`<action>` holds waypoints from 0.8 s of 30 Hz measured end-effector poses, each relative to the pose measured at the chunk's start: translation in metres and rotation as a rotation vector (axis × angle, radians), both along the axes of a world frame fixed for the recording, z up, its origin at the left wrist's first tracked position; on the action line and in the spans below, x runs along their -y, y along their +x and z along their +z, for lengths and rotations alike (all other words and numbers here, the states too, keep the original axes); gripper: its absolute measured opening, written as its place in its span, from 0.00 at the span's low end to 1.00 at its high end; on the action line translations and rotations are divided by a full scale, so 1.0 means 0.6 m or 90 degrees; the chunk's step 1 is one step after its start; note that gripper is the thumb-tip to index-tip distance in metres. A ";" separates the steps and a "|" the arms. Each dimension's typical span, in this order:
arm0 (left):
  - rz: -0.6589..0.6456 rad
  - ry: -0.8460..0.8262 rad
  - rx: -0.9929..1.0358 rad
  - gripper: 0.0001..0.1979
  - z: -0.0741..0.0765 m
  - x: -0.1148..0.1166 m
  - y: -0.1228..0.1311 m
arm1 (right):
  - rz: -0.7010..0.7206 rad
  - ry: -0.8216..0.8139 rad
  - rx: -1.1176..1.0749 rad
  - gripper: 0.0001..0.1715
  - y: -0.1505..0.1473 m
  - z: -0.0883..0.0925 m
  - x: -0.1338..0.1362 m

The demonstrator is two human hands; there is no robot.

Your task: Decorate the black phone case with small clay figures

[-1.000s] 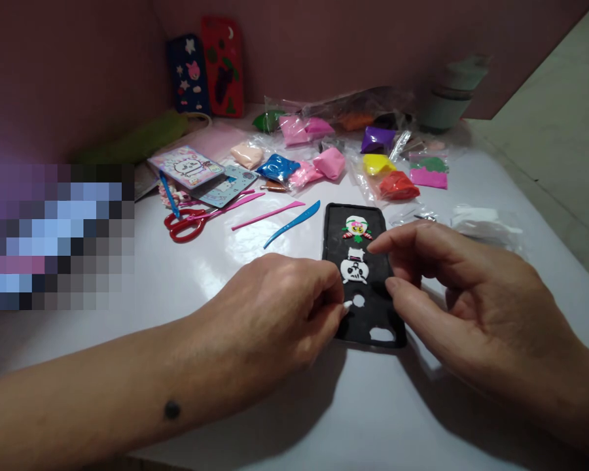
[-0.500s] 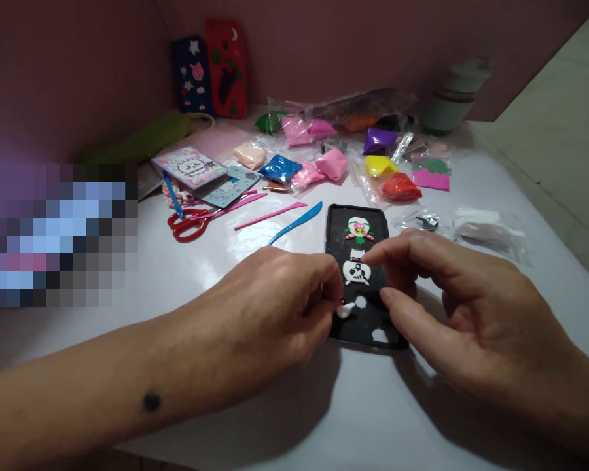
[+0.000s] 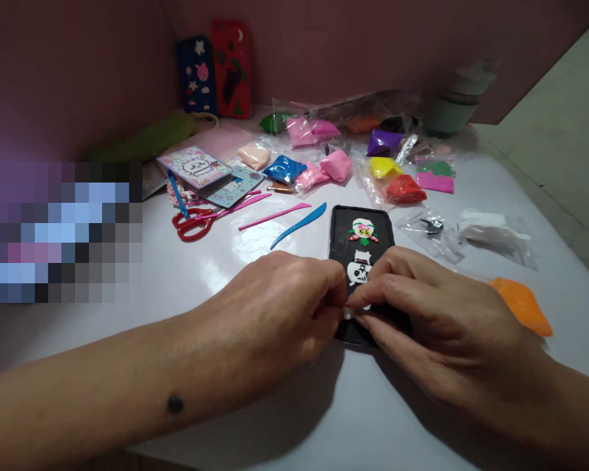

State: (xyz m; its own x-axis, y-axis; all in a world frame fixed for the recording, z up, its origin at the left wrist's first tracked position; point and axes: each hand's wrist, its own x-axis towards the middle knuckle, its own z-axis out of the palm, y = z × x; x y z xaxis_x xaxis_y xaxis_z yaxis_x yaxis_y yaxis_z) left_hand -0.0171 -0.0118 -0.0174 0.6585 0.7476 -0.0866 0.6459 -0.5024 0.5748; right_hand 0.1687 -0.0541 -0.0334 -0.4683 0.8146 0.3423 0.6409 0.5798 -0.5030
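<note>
A black phone case (image 3: 339,230) lies face up on the white table. It bears a white clay figure with green and pink parts (image 3: 362,229), and below that a white figure with black markings (image 3: 358,272). Over the case's lower part, my left hand (image 3: 294,304) is closed, pinching a small white clay piece (image 3: 348,314). From the right, my right hand (image 3: 442,327) pinches at the same piece with thumb and forefinger, its fingertips nearly touching the left ones. Both hands cover much of the piece and the case's lower half.
Beyond the hands lie a blue modelling tool (image 3: 298,225), a pink tool (image 3: 275,216) and red-handled scissors (image 3: 193,226). Several clay packets, such as a red one (image 3: 406,188), spread behind. An orange packet (image 3: 523,306) sits beside my right hand. Two decorated cases (image 3: 232,69) lean at the back.
My right hand has moved left and down and closed its thumb and forefinger at the white piece. The orange packet has come into sight. My left hand keeps its pinch.
</note>
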 end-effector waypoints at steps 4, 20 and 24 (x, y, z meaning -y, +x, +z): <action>0.013 0.003 -0.007 0.07 0.001 0.001 0.001 | 0.009 -0.011 -0.004 0.10 0.001 -0.005 0.000; -0.006 -0.025 -0.157 0.11 0.013 -0.041 -0.008 | -0.017 -0.009 -0.011 0.10 0.001 -0.002 0.003; -0.009 -0.028 -0.145 0.11 0.011 -0.040 -0.006 | -0.009 -0.008 -0.006 0.12 -0.002 -0.004 -0.001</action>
State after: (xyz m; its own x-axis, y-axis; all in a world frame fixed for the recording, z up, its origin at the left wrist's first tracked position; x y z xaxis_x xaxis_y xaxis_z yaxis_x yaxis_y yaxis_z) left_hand -0.0206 0.0125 -0.0106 0.6291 0.7300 -0.2671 0.7543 -0.4902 0.4368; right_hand 0.1677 -0.0534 -0.0356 -0.4533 0.8255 0.3363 0.6440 0.5641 -0.5168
